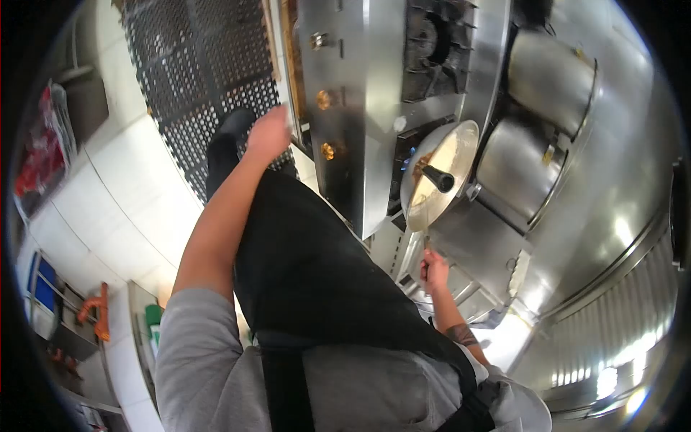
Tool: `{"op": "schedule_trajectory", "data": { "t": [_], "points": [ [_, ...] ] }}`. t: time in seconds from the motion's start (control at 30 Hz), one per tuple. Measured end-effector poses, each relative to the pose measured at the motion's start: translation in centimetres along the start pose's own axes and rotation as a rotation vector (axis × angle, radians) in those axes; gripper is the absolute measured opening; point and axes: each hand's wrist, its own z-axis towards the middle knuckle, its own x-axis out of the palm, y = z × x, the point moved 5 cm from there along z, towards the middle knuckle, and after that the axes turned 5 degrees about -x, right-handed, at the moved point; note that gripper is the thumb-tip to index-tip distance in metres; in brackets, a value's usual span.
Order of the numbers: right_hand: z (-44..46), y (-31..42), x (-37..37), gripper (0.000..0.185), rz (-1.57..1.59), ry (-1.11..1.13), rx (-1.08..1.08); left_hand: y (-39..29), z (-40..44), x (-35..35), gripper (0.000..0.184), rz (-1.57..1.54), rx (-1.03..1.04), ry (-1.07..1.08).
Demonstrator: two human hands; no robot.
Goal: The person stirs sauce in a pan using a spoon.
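On the left side of the view my left hand (pixel 270 134) is over the perforated black mat, near the stove's front edge; it is blurred, and its fingers cannot be made out. My right hand (pixel 434 271) is closed around the thin handle of a utensil (pixel 426 240), just below the pan's rim. A light-coloured pan (pixel 461 147) sits over a burner with a blue flame beside it. Pale, creamy food (pixel 446 155) and some brown pieces are inside. The pan's black handle (pixel 437 179) points up towards the camera.
Two large steel pots (pixel 553 75) (pixel 520 169) stand behind the burners. Another burner grate (pixel 436 50) is farther along the stove (pixel 381 86). Brass-coloured knobs (pixel 325 99) line its front. Shelves with red packages (pixel 44 147) are at the left.
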Motion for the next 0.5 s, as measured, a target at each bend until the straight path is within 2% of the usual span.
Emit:
{"op": "schedule_trajectory", "data": {
  "t": [0.1, 0.13, 0.17, 0.23, 0.27, 0.3, 0.33, 0.4, 0.43, 0.47, 0.5],
  "points": [
    [1.9, 2.3, 1.0, 0.013, 0.008, 0.012, -0.104, 5.8, -3.4, -0.2, 0.042, 0.245, -0.071, 0.117],
    [2.0, 3.0, 0.9, 0.014, 0.017, 0.034, -0.163, 5.0, -5.5, -2.5, 0.040, 0.326, -0.171, 0.219],
    [1.8, 2.5, 0.6, 0.014, 0.058, 0.038, -0.172, 7.2, -6.8, -2.9, 0.040, 0.392, -0.239, 0.291],
    [1.0, 0.4, 1.1, 0.013, 0.106, 0.176, -0.146, 11.0, -9.4, -4.7, 0.039, 0.547, -0.302, 0.384],
    [-0.2, 0.0, 0.2, 0.013, 0.098, 0.115, -0.106, 12.9, -10.5, -6.0, 0.037, 0.587, -0.310, 0.399],
    [0.6, -1.5, -1.0, 0.013, 0.034, 0.038, -0.158, 14.0, -11.6, -7.3, 0.036, 0.626, -0.327, 0.415],
    [2.6, -3.7, -2.7, 0.013, -0.032, -0.035, -0.206, 14.5, -12.8, -8.6, 0.035, 0.652, -0.373, 0.382],
    [8.5, -6.4, -4.9, 0.028, -0.349, -0.092, -0.418, 17.0, -14.6, -10.8, 0.036, 0.657, -0.453, 0.266],
    [7.7, -4.0, -4.3, 0.030, -0.180, -0.126, -0.498, 18.1, -15.4, -11.5, 0.032, 0.650, -0.413, 0.132],
    [4.0, 1.5, -3.3, 0.030, -0.220, -0.122, -0.633, 16.7, -15.9, -12.5, 0.024, 0.632, -0.446, 0.211],
    [3.9, 2.8, -2.1, 0.031, -0.238, -0.044, -0.562, 17.2, -16.3, -13.0, 0.019, 0.559, -0.407, -0.043]
  ]
}}
